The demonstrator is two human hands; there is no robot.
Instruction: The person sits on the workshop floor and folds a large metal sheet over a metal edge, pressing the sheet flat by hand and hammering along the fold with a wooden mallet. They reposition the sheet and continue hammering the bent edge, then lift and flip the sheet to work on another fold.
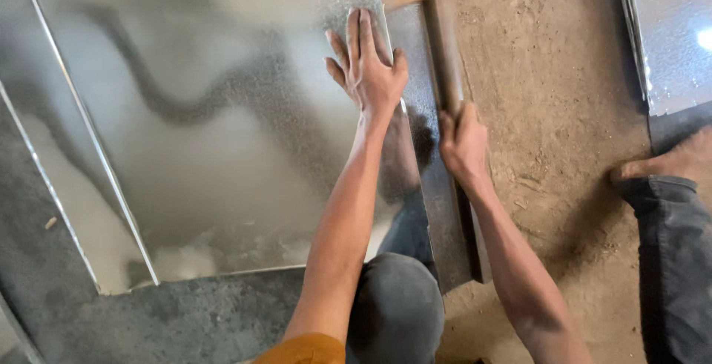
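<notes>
My left hand (368,63) lies flat, fingers spread, on a shiny galvanised metal sheet (215,126) near its right edge. My right hand (463,141) is closed around the handle of a wooden mallet (443,45). The mallet's block head is at the top of the view, over a dark metal bar (445,208) that runs along the sheet's right edge.
Further metal sheets lie under the top one, with folded edges (89,134) at the left. Sandy ground (556,112) is to the right. Another shiny sheet (671,30) sits at the top right, with another person's bare foot (667,162) and dark trouser leg beside it. My knee (397,305) is at the bottom.
</notes>
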